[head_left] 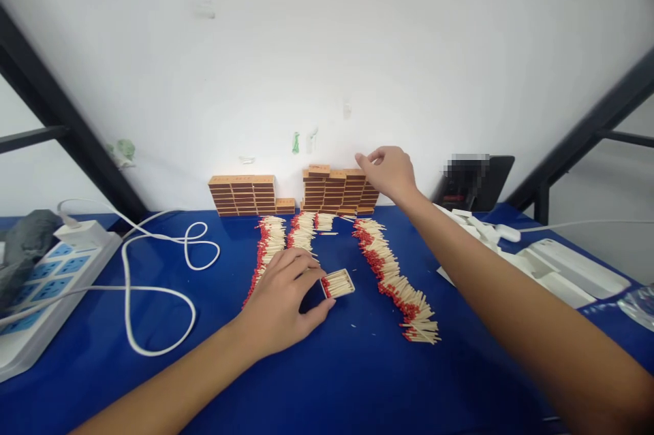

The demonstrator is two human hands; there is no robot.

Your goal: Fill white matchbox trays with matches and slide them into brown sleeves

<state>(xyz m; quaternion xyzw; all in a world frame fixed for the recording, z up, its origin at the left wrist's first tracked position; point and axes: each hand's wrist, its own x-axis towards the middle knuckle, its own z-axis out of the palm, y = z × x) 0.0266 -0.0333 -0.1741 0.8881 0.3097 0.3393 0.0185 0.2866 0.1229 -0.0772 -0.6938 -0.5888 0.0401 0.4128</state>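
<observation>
My left hand [283, 302] is closed round the left end of a small matchbox tray [338, 283], gripping it between thumb and fingers just above the blue table. Red-tipped matches lie side by side inside the tray. My right hand [389, 171] is raised at the right-hand stack of matchboxes [333, 188], its thumb stretched out and its fingers loosely curled; nothing shows in it. Past the left hand run long rows of loose matches [302, 232], partly covered by it. Another winding row of matches [391, 271] lies below my right forearm.
Another matchbox stack [242, 195] stands against the white wall [327, 47], with a single box beside it. At left are a power strip [61, 278] and a looped white cable [126, 265]. White packaging [556, 288] and a dark device [495, 183] are at right.
</observation>
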